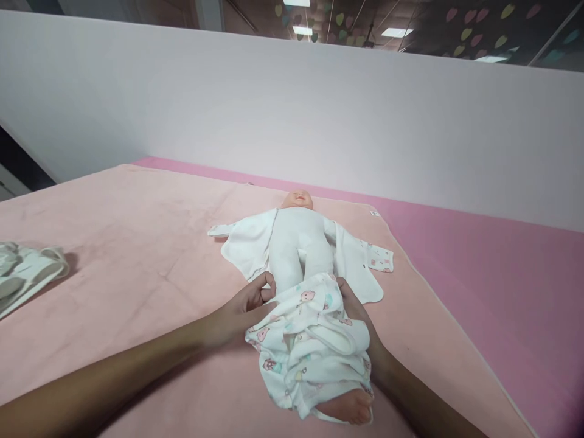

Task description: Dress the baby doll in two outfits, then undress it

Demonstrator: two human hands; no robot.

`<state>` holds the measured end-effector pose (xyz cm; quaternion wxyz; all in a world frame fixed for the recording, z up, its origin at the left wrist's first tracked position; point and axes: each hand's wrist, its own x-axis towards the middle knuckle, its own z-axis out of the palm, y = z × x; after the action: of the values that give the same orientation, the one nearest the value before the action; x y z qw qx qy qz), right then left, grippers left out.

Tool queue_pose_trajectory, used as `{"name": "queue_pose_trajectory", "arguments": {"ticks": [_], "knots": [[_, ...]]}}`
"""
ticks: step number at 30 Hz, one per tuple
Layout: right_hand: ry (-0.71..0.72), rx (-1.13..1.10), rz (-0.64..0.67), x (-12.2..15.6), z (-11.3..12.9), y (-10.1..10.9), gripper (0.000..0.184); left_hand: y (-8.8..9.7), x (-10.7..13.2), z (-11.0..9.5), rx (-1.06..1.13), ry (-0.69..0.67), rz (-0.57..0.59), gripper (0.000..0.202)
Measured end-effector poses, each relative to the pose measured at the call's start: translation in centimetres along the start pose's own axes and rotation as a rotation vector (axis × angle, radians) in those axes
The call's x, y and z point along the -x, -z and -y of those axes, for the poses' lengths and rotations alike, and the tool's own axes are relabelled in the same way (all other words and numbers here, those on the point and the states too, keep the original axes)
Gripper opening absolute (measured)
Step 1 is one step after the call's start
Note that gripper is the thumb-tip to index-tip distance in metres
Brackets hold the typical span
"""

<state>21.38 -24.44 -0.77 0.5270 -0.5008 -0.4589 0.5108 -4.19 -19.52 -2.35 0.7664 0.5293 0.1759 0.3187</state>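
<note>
A baby doll (301, 237) with a white body lies on its back, head away from me. Bunched around its lower legs are white baby pants (314, 340) printed with small animals, and a bare doll foot (349, 406) sticks out at the near end. My left hand (250, 304) is closed on the left side of the waistband, thumb and fingers pinched. On the other side, my right hand (360, 310) grips the waistband, its fingers partly hidden behind the cloth. A white baby top (356, 261) is spread open under the doll, with sleeves out to both sides.
A pink blanket (137, 243) lies beneath the doll over a brighter pink surface (479, 274). Folded white and beige cloth items (31, 271) rest at the left edge. A white partition (292, 115) rises behind the doll's head.
</note>
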Motion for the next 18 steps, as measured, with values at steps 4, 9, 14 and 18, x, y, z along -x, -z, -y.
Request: {"name": "queue_pose_trajectory", "arguments": {"ticks": [4, 9, 14, 18], "knots": [[-0.009, -0.096, -0.069, -0.3, 0.1, 0.4, 0.03, 0.2, -0.1, -0.9, -0.1, 0.032, -0.08, 0.033], [0.102, -0.016, -0.001, -0.8, 0.6, 0.6, 0.035, 0.5, -0.7, -2.1, -0.191, -0.027, -0.329, 0.043], [0.107, 0.007, 0.066, -2.2, 1.7, 0.2, 0.034, 1.0, -2.1, -4.2, -0.392, -0.136, -0.583, 0.044], [0.049, -0.131, 0.071, -4.5, 2.3, -0.3, 0.036, 2.4, -3.6, -5.2, -0.485, -0.164, -0.67, 0.042]]}}
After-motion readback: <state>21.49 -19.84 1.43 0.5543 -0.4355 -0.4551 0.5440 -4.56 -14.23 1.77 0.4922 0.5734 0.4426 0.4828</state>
